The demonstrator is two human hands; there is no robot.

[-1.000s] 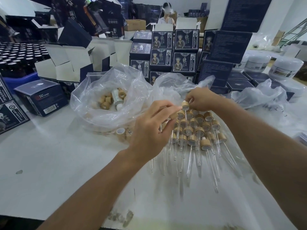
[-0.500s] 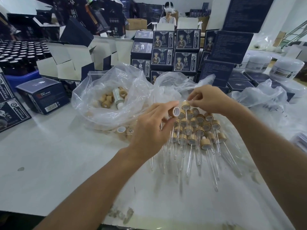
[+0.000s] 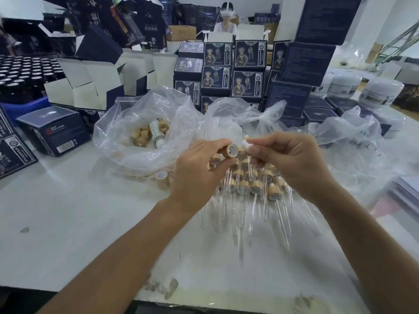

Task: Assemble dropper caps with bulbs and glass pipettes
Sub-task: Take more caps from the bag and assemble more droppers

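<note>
Over the pile of finished droppers (image 3: 254,182), my left hand (image 3: 197,175) pinches a wooden cap (image 3: 231,151) while my right hand (image 3: 292,159) grips a white bulb (image 3: 246,145) and its glass pipette (image 3: 250,166); a misaligned push could snap it.

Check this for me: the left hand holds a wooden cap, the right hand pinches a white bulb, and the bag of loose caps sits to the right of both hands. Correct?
Not quite. In the head view the bag of loose caps sits left of both hands. The rest holds: the left hand holds a cap and the right hand pinches a white bulb.
</note>
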